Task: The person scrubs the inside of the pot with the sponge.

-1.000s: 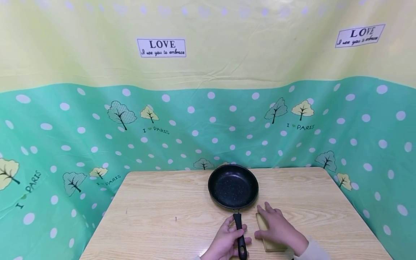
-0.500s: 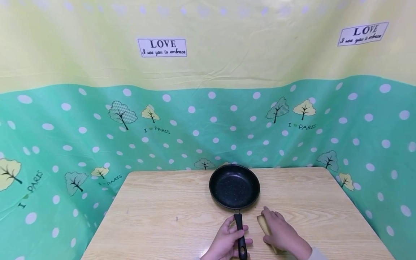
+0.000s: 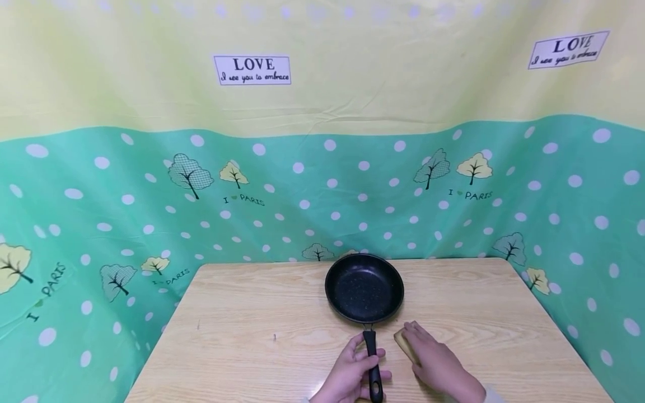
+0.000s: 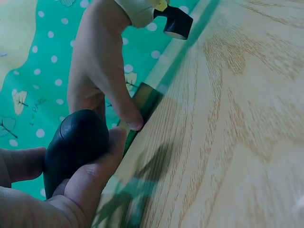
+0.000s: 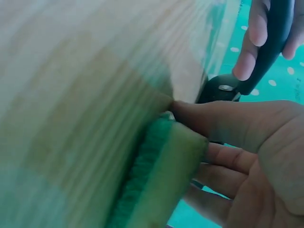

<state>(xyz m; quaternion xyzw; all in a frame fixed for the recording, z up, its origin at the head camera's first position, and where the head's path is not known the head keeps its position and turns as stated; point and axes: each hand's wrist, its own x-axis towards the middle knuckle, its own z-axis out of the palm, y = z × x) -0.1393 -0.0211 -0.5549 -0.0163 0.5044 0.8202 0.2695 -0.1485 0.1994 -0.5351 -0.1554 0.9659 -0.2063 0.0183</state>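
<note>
A black frying pan [image 3: 364, 288] is at the middle right of the table, its speckled inside facing up. My left hand [image 3: 347, 369] grips its black handle [image 3: 373, 366], fingers under and thumb on top. The handle's rounded end fills the lower left of the left wrist view. To its right my right hand [image 3: 438, 361] holds a yellow sponge [image 3: 405, 344] low over the tabletop, thumb on one side and fingers on the other. In the right wrist view the sponge's green scouring layer [image 5: 142, 175] faces the table. Much of the sponge is hidden under the hand.
The light wood table [image 3: 242, 319] reaches back to a green and yellow printed curtain [image 3: 282, 196] that hangs behind and on both sides. The pan's far rim overlaps the table's back edge in the head view.
The right hand has closed its fingers round the sponge, which lay flat and now shows as a narrow tilted strip. The left hand and pan have hardly moved.
</note>
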